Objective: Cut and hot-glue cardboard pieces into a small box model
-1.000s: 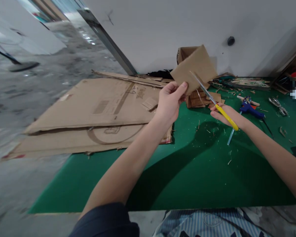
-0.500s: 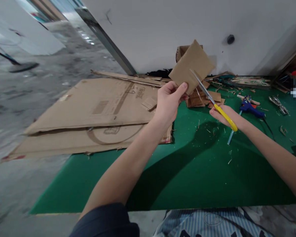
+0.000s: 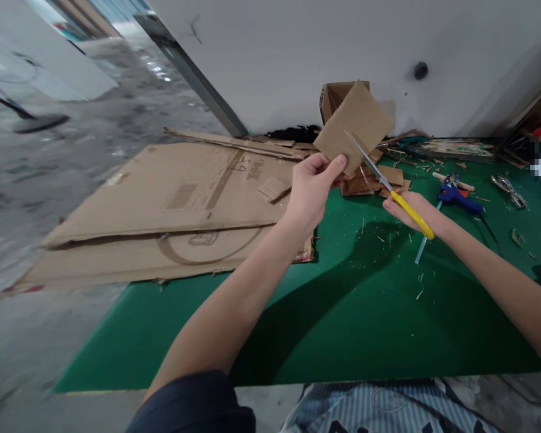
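Note:
My left hand [image 3: 313, 183] pinches the lower corner of a brown cardboard piece [image 3: 359, 123], thumb on the near face, and holds it tilted above the table. Closed around the yellow handles of the scissors [image 3: 408, 210] is my right hand [image 3: 415, 207]. One metal blade lies across the near face of the cardboard; the other blade is mostly hidden behind it. Past the piece stands an open cardboard box [image 3: 336, 96], partly covered by it. Small cardboard scraps [image 3: 360, 185] lie on the table below.
Large flattened cardboard sheets [image 3: 171, 198] cover the left of the green table [image 3: 342, 337] and overhang its edge. At the right lie a blue glue gun [image 3: 460, 199] with a glue stick, and a metal tool [image 3: 508, 191]. Thin sticks [image 3: 460, 148] lie along the white wall [image 3: 342, 42].
My left hand and the cardboard have shifted slightly right and down, bringing the piece a little further along the blades. My right hand and the scissors stay almost in place.

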### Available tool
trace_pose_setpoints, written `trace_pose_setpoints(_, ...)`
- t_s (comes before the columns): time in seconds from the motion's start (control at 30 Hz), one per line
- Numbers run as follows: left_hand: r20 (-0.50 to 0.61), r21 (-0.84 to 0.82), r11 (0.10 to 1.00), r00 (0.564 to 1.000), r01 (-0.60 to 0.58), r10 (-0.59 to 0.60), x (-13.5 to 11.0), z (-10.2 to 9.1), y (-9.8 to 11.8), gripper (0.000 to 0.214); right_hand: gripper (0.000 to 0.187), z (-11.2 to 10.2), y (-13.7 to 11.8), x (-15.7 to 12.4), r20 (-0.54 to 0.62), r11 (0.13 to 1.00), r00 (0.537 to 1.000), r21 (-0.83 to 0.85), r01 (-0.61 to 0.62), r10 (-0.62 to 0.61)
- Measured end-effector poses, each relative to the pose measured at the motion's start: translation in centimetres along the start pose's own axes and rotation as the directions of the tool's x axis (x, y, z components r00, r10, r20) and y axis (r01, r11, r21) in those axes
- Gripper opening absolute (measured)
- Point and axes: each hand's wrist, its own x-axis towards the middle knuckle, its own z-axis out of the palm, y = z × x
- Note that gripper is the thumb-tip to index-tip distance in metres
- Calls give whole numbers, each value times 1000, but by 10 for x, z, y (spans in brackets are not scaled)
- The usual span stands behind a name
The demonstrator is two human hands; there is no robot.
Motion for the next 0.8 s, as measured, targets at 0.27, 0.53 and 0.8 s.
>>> trace_pose_setpoints(0.27, 49, -17, 1000, 999, -21, 22, -1, 0, -5, 35, 59, 3, -3, -9, -150, 994, 987, -84, -67, 54)
trace_pose_setpoints(0.53, 89, 48, 998, 996, -33, 29, -4, -2, -3, 29, 61, 2, -5, -6, -58, 991, 997, -124, 45, -52)
trace_pose_setpoints(0.8, 153, 103, 994, 988, 21, -37, -8, -3, -4, 35, 61, -6, -5, -8, -86, 986, 996, -163, 24, -38)
